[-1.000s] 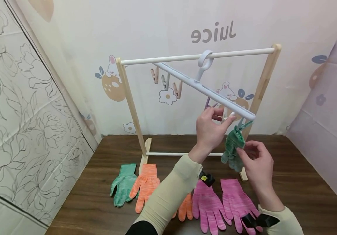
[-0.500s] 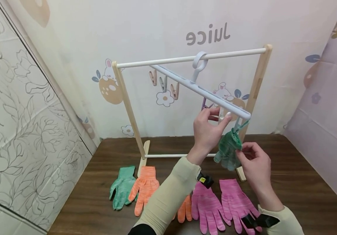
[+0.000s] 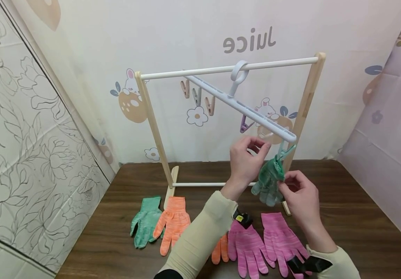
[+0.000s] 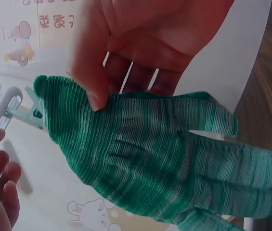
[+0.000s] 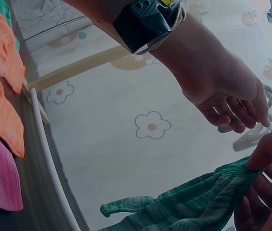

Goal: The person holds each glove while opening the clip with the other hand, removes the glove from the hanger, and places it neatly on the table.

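Note:
A green striped knit glove (image 3: 270,180) hangs by its cuff from a light teal clothespin (image 3: 281,151) at the near end of the white hanger (image 3: 253,112). My right hand (image 3: 301,195) pinches the edge of the cuff, as the left wrist view also shows, with the glove (image 4: 145,149) spread below. My left hand (image 3: 247,159) is beside the glove, fingers loosely curled and apparently holding nothing. In the right wrist view, the left hand (image 5: 227,91) is close to a whitish clothespin (image 5: 246,139).
The hanger hooks over a wood-and-white rack (image 3: 193,72). Other clothespins hang along it, including a purple one (image 3: 245,124). On the brown table (image 3: 116,240) lie another green glove (image 3: 146,223), orange gloves (image 3: 174,223) and pink gloves (image 3: 282,238).
My left hand has come down off the whitish clothespin beneath the hanger. The green glove has turned to show its broad side, with my right hand still pinching its cuff.

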{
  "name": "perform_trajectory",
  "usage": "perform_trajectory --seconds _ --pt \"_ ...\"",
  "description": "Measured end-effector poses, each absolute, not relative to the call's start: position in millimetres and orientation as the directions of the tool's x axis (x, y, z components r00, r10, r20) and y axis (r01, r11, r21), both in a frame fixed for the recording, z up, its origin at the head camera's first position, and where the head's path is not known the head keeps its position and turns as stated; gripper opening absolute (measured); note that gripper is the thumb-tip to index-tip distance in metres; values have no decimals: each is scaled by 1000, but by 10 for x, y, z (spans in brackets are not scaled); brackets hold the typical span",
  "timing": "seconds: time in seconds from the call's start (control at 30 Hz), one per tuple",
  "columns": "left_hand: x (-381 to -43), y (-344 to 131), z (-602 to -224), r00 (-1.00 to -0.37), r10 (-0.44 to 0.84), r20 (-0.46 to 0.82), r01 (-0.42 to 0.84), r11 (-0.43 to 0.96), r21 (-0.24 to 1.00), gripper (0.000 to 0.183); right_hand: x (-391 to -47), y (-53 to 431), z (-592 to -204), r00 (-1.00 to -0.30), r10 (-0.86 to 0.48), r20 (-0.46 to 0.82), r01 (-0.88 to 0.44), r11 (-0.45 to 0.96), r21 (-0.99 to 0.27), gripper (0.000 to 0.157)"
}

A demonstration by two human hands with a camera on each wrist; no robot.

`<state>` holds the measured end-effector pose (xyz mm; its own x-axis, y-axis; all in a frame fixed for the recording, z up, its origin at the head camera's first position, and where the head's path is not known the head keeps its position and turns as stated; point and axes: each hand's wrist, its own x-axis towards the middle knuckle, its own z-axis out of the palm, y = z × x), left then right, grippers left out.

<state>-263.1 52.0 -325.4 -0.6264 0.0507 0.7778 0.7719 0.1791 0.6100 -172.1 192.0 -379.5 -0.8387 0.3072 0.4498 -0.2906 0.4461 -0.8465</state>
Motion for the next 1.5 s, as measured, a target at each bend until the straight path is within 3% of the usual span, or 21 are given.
perform_trajectory --seconds 0.4,0.87,1.5 --pt "-2503 663 -3264 -661 239 711 750 165 641 23 -1731 1943 -3820 -854 251 456 -307 465 -830 15" --pt "-2435 730 -3270 -668 194 718 741 255 621 33 -1779 1901 -3853 -847 190 497 -366 470 -803 12" --pt "-2455 703 -3263 -609 219 763 786 295 543 21 -1720 1958 -3824 -870 121 477 -336 562 -756 10"
